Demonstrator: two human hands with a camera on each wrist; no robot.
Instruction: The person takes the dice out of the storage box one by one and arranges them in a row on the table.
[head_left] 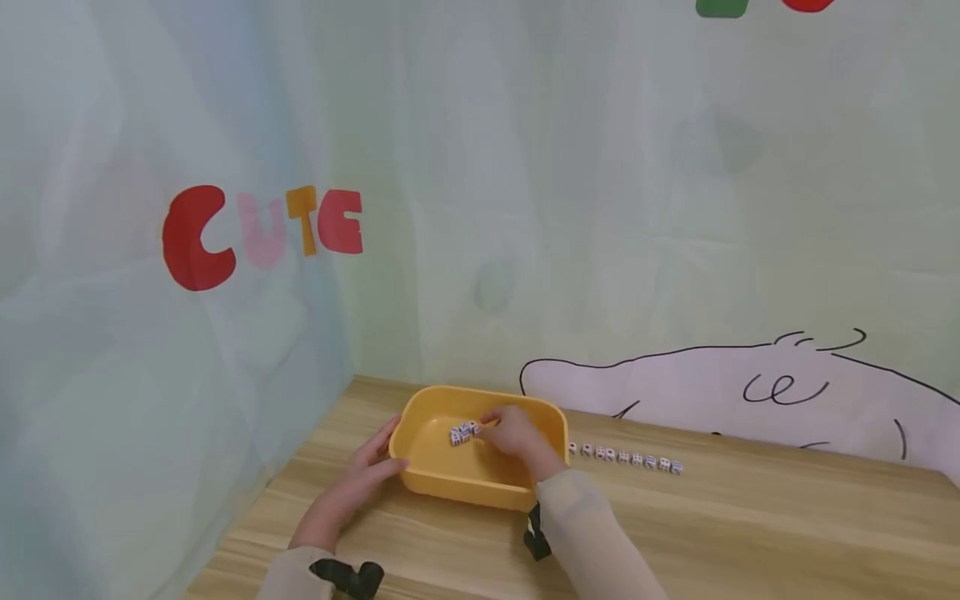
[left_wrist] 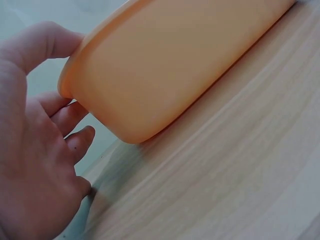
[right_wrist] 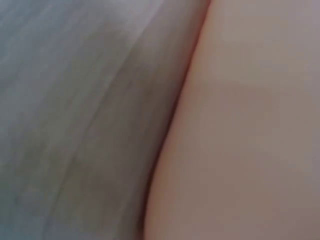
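A yellow plastic basin (head_left: 472, 490) stands on the wooden table. My left hand (head_left: 365, 473) holds its left end, thumb on the rim and the other fingers along the outside, as the left wrist view (left_wrist: 45, 135) shows. My right hand (head_left: 517, 433) reaches down inside the basin, its thumb and index fingertips around a white die (head_left: 474, 428) at the right edge of a small cluster of dice (head_left: 457, 436). In the right wrist view the basin's outer wall (right_wrist: 240, 130) fills the right side, and the hand itself is out of sight.
A row of several white dice (head_left: 624, 457) runs rightward from the basin on the wooden tabletop (head_left: 750, 525). Behind the table hangs a pale printed cloth (head_left: 600, 208), with another side at the left bearing coloured letters (head_left: 198, 239).
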